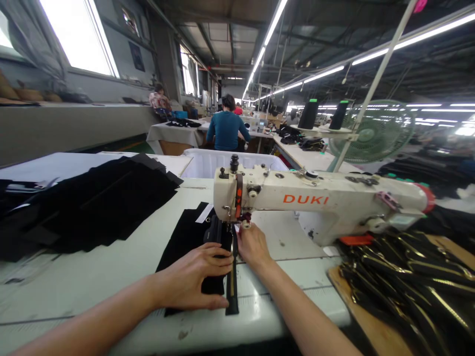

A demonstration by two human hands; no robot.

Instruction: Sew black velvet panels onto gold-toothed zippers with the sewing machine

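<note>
A black fabric panel [181, 249] lies on the sewing machine's bed, with a white strip [204, 213] near its far edge. Along its right side runs a black zipper strip [232, 296] with gold-coloured teeth, passing under the needle area of the white sewing machine [267, 194]. My left hand [196, 272] rests flat over the panel and zipper, fingers stretched and thumb apart. Close to the presser foot, my right hand [254, 244] is closed, its fingers curled at the zipper's right edge. What those fingertips grip is hidden.
Stacked black fabric pieces [107, 205] lie on the left. At right, a pile of black zipper strips [408, 282] sits on a brown board [358, 306]. Behind the machine stands a white plastic bin [200, 163]. Thread cones [308, 114] and a fan [371, 132] stand beyond; a person [227, 126] sits ahead.
</note>
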